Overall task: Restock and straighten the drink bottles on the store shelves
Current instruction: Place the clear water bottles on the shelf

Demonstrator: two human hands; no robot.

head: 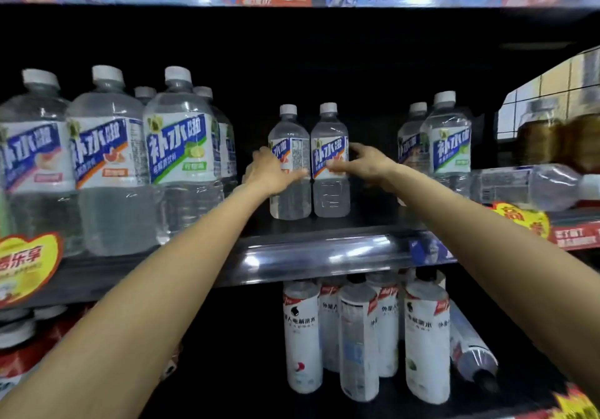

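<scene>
Two small clear bottles with white caps and blue-white labels stand upright side by side, set back on the middle shelf. My left hand wraps around the left small bottle at its label. My right hand grips the right small bottle from its right side, thumb across the label. Both arms reach in from the bottom corners.
Large bottles of the same drink crowd the shelf's left part, and two more small ones stand at the right. One bottle lies on its side at the far right. White-labelled bottles fill the shelf below, one toppled.
</scene>
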